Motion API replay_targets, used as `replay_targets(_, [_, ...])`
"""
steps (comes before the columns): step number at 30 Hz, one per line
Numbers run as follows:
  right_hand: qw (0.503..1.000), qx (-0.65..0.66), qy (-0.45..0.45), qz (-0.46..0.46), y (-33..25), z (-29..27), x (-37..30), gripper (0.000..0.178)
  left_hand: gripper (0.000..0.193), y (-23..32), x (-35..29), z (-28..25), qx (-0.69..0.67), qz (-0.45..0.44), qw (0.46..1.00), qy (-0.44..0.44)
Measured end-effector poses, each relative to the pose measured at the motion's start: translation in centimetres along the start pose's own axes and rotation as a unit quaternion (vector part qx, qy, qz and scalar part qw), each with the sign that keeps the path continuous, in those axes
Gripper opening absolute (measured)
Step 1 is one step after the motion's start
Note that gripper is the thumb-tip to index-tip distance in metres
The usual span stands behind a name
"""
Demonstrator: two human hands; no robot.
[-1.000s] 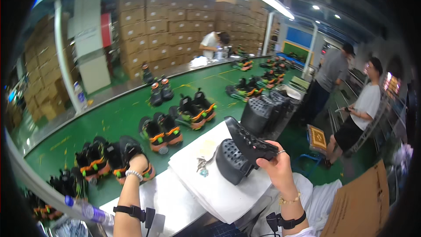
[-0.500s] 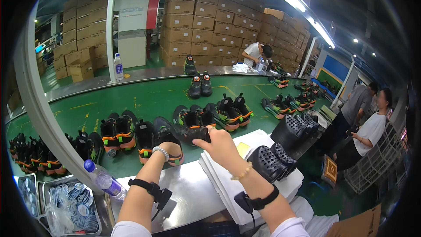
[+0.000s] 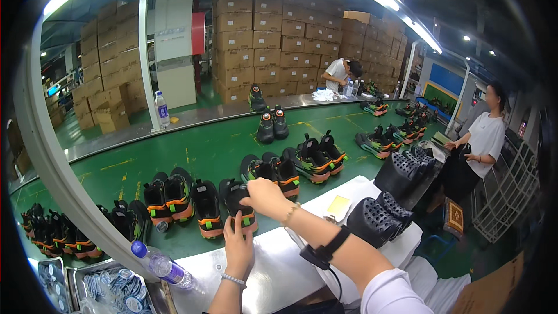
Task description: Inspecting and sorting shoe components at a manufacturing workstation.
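A black sneaker (image 3: 233, 193) with an orange and green sole stands on the green work surface beside its matching sneaker (image 3: 207, 209). My right hand (image 3: 268, 199) is at its right upper edge, the fingers curled in and partly hidden, seeming to grip the shoe. At the shoe's heel is my left hand (image 3: 238, 245), its fingers stretched upward and apart against the back. Another pair of sneakers (image 3: 270, 170) sits just beyond my right hand.
Several sneakers line the green conveyor (image 3: 192, 151). Black perforated clogs (image 3: 372, 219) rest on white sheets (image 3: 317, 221) at right. A water bottle (image 3: 163, 266) leans by a white post at left, near a metal tray (image 3: 119, 288) of tags. Two people work farther off.
The sneaker I handle is lowered beside its mate. My left hand has drawn back from it to the heel; my right hand has shifted left. The view has turned slightly; one person has left sight.
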State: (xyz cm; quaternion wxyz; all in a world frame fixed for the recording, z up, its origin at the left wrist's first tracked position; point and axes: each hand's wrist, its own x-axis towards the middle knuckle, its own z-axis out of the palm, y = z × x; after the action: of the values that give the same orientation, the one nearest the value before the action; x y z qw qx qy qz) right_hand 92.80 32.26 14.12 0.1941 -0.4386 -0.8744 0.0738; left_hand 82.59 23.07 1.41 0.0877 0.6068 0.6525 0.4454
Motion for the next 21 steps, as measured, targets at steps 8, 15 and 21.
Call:
replay_targets(8, [0.998, -0.043, 0.026, -0.026, -0.6, 4.0, 3.6, 0.033, 0.049, -1.3, 0.7, 0.6, -0.090, -0.012, 0.996, 0.015])
replay_targets(15, [0.986, -0.144, 0.033, -0.072, 0.1, 5.3, 4.2, 0.025, 0.057, -2.6, 1.1, 1.6, -0.134, -0.052, 0.990, 0.004])
replay_targets(21, [0.986, -0.154, 0.026, -0.057, 0.1, 6.0, 4.9, 0.033, 0.060, -3.1, 1.4, 2.2, -0.077, -0.030, 0.997, 0.005])
